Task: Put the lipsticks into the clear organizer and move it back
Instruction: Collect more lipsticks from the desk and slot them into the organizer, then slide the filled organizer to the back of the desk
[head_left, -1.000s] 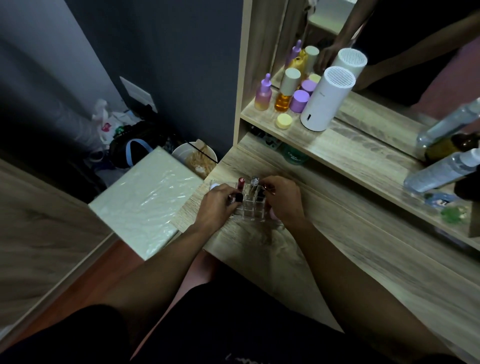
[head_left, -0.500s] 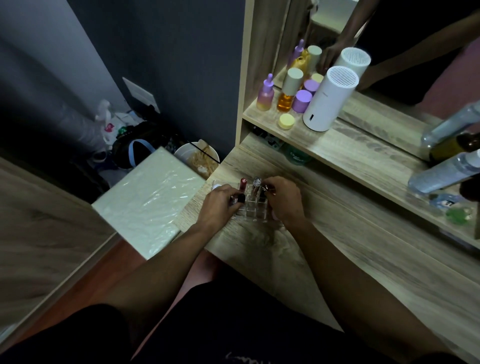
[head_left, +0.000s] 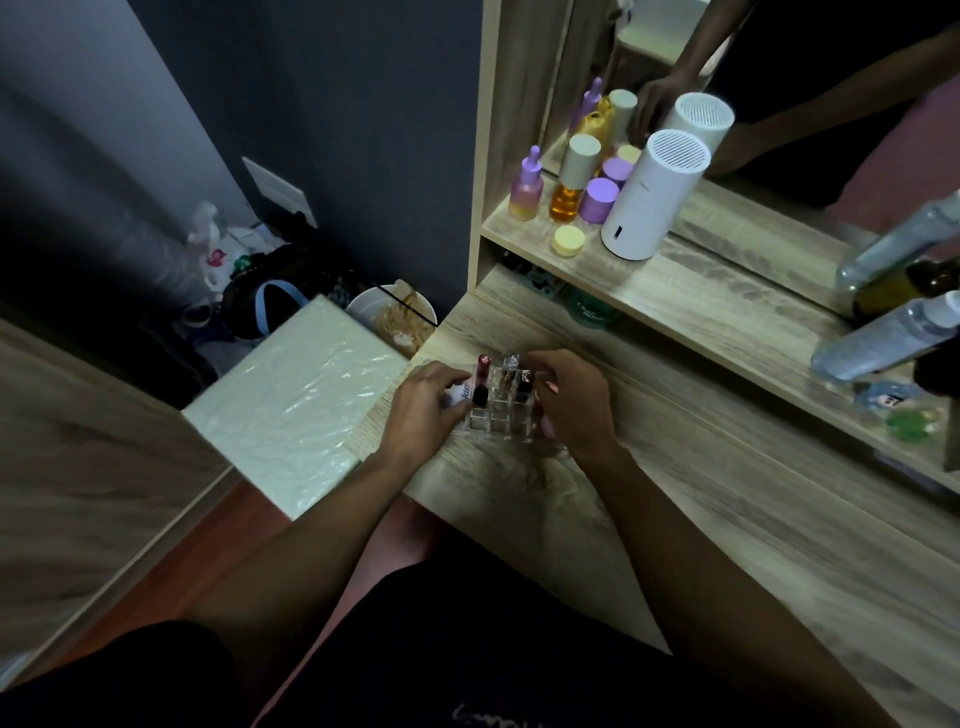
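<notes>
Wooden counter (head_left: 545, 519): both hands, left (head_left: 423, 410) and right (head_left: 574, 402), clamped on organizer (head_left: 498, 415) sides, steadying upright lipsticks (head_left: 483, 371) for moving back.

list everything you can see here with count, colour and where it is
organizer: 1, clear, on the desk between both hands
lipsticks: at least 4, red, silver and dark, standing in the organizer
desk: 1, light wood
shelf: 1, light wood, above the desk
dropper bottle: 1, purple-yellow, shelf left end
amber bottle: 1, beige cap, shelf
purple jar: 1, shelf
yellow lid: 1, shelf front
white cylinder: 1, shelf
bowl: 1, white, floor
left hand: organizer's left side
right hand: organizer's right side
</notes>
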